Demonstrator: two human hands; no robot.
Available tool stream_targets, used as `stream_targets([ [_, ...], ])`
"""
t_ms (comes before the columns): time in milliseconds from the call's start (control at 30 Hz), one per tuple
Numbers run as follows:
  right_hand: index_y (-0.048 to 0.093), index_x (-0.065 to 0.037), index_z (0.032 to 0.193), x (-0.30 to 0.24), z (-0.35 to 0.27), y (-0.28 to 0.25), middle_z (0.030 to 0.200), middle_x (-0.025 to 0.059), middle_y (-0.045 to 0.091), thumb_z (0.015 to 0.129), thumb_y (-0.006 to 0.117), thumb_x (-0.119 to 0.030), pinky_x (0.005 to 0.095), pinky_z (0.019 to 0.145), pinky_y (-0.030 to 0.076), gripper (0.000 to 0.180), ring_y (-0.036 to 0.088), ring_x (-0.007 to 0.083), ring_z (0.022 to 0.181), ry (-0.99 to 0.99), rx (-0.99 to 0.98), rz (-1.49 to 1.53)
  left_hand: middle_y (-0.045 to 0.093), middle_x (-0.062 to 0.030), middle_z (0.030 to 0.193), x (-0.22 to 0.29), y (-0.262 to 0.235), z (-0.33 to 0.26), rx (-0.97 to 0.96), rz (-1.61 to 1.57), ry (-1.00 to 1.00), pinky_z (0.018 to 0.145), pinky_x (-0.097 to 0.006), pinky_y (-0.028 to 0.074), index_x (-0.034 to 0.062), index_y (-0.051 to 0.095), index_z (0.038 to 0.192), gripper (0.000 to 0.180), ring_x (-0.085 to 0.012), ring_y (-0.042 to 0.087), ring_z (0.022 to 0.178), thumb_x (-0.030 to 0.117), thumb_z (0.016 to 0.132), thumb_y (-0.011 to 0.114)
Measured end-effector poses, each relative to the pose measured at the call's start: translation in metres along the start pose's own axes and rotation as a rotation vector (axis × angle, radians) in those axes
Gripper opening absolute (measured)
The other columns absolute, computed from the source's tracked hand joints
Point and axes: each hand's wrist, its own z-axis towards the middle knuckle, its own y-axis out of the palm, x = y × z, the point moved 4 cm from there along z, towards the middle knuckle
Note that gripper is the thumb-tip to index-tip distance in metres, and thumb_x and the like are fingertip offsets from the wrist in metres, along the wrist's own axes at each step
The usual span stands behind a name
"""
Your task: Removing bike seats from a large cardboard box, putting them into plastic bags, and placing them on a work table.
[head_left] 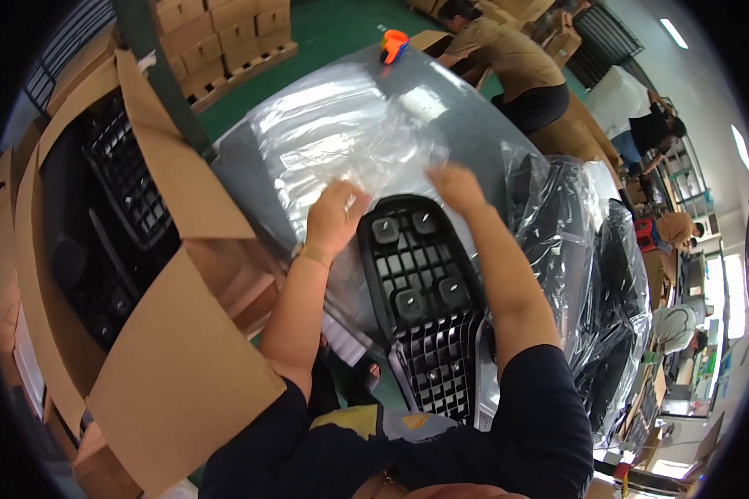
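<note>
Clear film lies beyond blk panel, L hand nearer than R hand; both part-curled, can't tell if gripping.

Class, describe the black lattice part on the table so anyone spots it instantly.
Find the grey table in the middle. At its near edge, between the wearer's forearms, lies a black lattice part with a rounded far end. Unlike the parts in the carton at left and the plastic-covered pile at right, it lies uncovered, four square pads showing.
</note>
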Motion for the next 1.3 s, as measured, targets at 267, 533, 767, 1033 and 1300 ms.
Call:
stream_targets([
  [267, 0.064, 0.0, 0.099, -0.022, -0.047, 0.013, 0.098, 0.0261, 0.062, 0.091, 0.044, -0.046, 0.045, 0.085, 0.045, 0.051, 0.058, 0.0422, 0.096, 0.401, -0.436, 0.306, 0.059, -0.0228, 0.091, -0.045, 0.03, -0.061, -0.138, 0.07, -0.388, 0.081, -0.048, 0.042, 0.0017, 0.058, 0.099, 0.046, -0.0432, 0.054, 0.09, 0.04, 0.098, 0.032],
  [533, 0.062, -0.004, 0.092, -0.018, -0.032, -0.003, 0.093, 0.0225, 0.063, 0.089, 0.05, -0.034, 0.0496, 0.078, 0.047, 0.033, 0.06, 0.043, 0.086, 0.332, -0.194, 0.085, 0.058, -0.0235, 0.105, -0.029, 0.038, -0.063, -0.156, 0.15, -0.509, 0.085, -0.045, 0.044, 0.0072, 0.046, 0.13, 0.053, -0.0414, 0.054, 0.1, 0.045, 0.098, 0.027],
  [767, 0.066, -0.003, 0.097, 0.036, -0.02, -0.049, 0.099, 0.0249, 0.063, 0.095, 0.034, -0.043, 0.0492, 0.085, 0.046, 0.052, 0.059, 0.0423, 0.095, 0.75, 0.027, 0.013, 0.061, -0.0218, 0.092, 0.014, 0.043, 0.009, 0.023, 0.033, -0.215, 0.076, -0.044, 0.045, 0.0143, 0.051, 0.129, 0.041, -0.0374, 0.058, 0.086, 0.035, 0.098, 0.034],
  [1033, 0.064, 0.002, 0.096, -0.032, -0.156, -0.037, 0.093, 0.0301, 0.06, 0.096, 0.034, -0.046, 0.0481, 0.08, 0.045, 0.057, 0.057, 0.0467, 0.095, 0.965, 0.28, 0.442, 0.055, -0.0091, 0.075, 0.037, 0.027, -0.056, 0.156, -0.137, -0.006, 0.063, -0.034, 0.044, 0.0027, 0.064, 0.096, 0.014, -0.0251, 0.053, 0.065, 0.012, 0.09, 0.055],
  [1300, 0.06, -0.001, 0.109, -0.151, -0.333, -0.018, 0.1, 0.0242, 0.063, 0.093, 0.045, -0.025, 0.0423, 0.081, 0.047, 0.034, 0.06, 0.0391, 0.098, 0.741, 0.416, 0.573, 0.064, -0.0139, 0.085, 0.102, -0.009, -0.175, -0.458, -0.231, 0.165, 0.07, -0.039, 0.047, 0.0046, 0.063, 0.09, 0.009, -0.0321, 0.06, 0.078, 0.011, 0.086, 0.058],
])
